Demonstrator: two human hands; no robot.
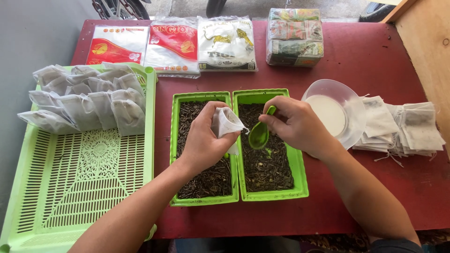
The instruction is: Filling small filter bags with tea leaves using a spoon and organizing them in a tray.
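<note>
My left hand (202, 138) holds a small white filter bag (226, 122) open above the gap between two green tubs. My right hand (297, 124) grips a green plastic spoon (259, 133) whose bowl points down beside the bag's mouth. The left green tub (176, 154) and the right green tub (300, 180) both hold dark loose tea leaves. Both tubs stand side by side on the red table (375, 61).
A light green slotted tray (84, 187) at the left carries several filled white bags (89, 100) at its far end. A clear bowl (333, 110) and a stack of flat empty bags (403, 126) lie at the right. Plastic packets (173, 42) and wrapped packages (294, 36) line the far edge.
</note>
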